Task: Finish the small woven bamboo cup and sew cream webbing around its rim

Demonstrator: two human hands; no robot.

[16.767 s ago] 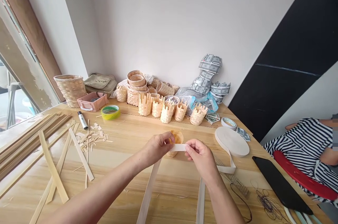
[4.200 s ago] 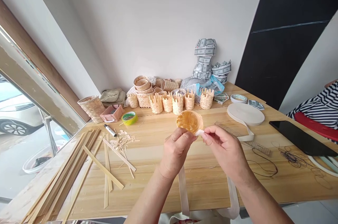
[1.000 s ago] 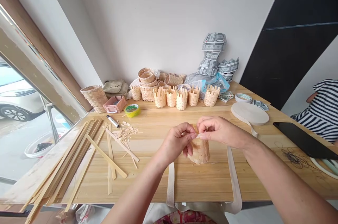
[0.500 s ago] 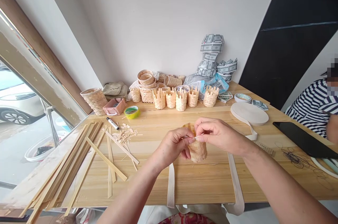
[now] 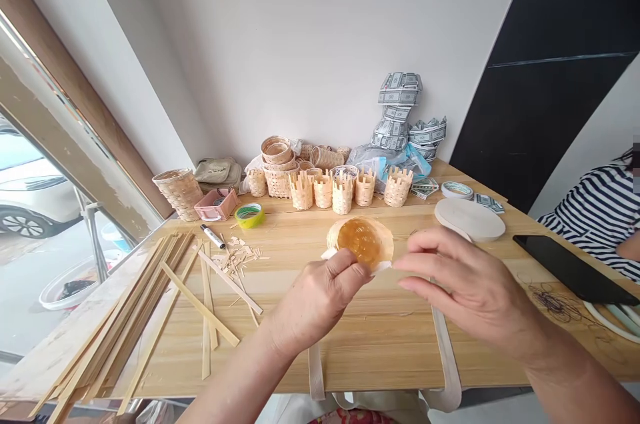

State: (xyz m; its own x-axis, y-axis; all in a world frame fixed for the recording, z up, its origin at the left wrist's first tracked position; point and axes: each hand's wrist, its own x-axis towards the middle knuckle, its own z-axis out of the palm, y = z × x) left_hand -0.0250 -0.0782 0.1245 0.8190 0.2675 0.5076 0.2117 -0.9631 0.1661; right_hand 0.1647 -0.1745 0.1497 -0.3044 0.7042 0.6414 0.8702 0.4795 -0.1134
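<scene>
My left hand (image 5: 320, 294) grips a small woven wood-strip basket (image 5: 361, 237) by its near rim. The basket is tipped so that its amber-coloured inside faces me. A white cloth tape (image 5: 383, 267) lies along the near edge, partly hidden by my left fingers. To the right of the rim is my right hand (image 5: 465, 277), its fingers spread and seemingly holding nothing. Their tips are close to the tape; I cannot tell whether they touch it. Another length of tape (image 5: 445, 351) runs over the table's front edge below my right hand.
A roll of tape (image 5: 470, 220) and a black phone (image 5: 570, 267) lie at the right. Several unfinished baskets (image 5: 343, 194) line the back. Wood strips (image 5: 120, 317), a marker (image 5: 213, 237) and yellow-green tape (image 5: 249, 215) are at left. A person in a striped shirt (image 5: 590, 211) sits at right.
The basket has turned from upright to tilted, its opening now towards me. My right hand has left the rim and moved right, its fingers opening from a pinch.
</scene>
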